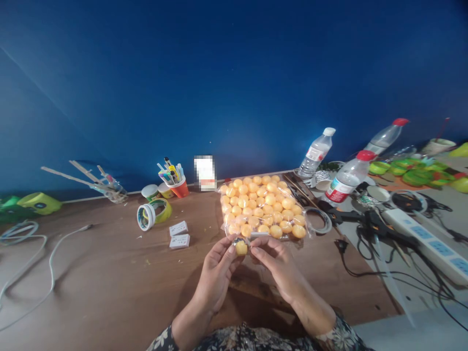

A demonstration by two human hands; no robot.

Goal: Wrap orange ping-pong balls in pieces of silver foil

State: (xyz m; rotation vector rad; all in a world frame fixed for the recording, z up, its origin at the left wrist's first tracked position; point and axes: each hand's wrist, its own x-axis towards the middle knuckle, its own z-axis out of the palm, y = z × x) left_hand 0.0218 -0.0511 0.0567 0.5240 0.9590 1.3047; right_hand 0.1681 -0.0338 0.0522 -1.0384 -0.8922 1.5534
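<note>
Between thumb and fingers, my left hand point(218, 265) grips a small yellow ball point(241, 248) with a dark, shiny patch on top. My right hand point(274, 258) is closed in a pinch at the ball's right side; whatever lies between its fingertips is too small to make out. Just beyond both hands lies a clear plastic bag of yellow-orange balls point(261, 207), several layers and rows of them. Two small white boxes with print, one box point(179, 228) behind the other box point(179, 241), lie left of my hands.
Tape rolls point(146, 217) and a pen cup point(178, 186) stand back left, near a white cable point(53, 263). To the right are a tape ring point(321, 229), bottles point(347, 178), a black glue gun point(383, 228), tangled cords and a power strip point(431, 243). A blue wall point(234, 87) rises behind.
</note>
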